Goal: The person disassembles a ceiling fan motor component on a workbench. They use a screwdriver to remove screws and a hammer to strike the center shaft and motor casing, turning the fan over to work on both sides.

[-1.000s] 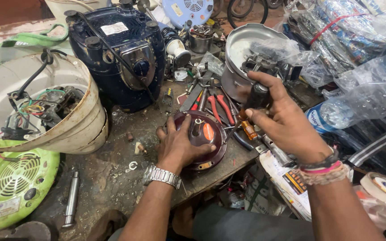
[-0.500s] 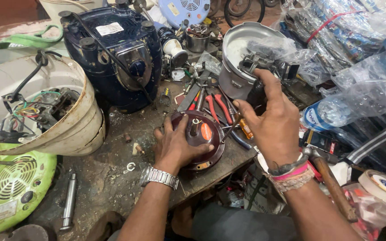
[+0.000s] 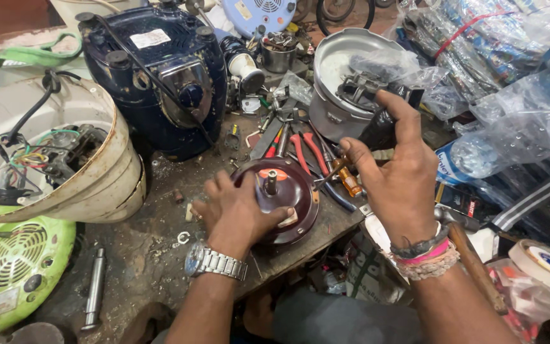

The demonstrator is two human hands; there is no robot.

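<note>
— Two hands, one round motor. Take it from the left?

— One green vented cover [image 3: 14,271] low at the edge, one cream housing [image 3: 65,153] above it with coloured wires showing inside, one steel shaft [image 3: 94,288] lying on the surface [image 3: 148,255]. Then one dark blue appliance body [image 3: 160,76] standing behind.

— And the left hand [image 3: 237,213]?

— Wearing a metal watch [image 3: 214,261], palm and fingers pressed on the maroon motor part [image 3: 288,197], its grip closed round the left rim. That part sits at the front edge of the surface, spindle pointing up.

— Further right?

— Pliers with red handles [image 3: 307,150] just behind the motor part, one orange-handled screwdriver [image 3: 349,185] beside it, one steel pot [image 3: 345,83] beyond.

— The right hand [image 3: 396,181]?

— Grip wrapped round a black tool [image 3: 380,130], held above the pliers. Bracelets on the wrist.

— Changed from half a second ago?

— The right hand has lifted slightly and the black tool shows more; the left stays on the motor part, which has not shifted.
</note>
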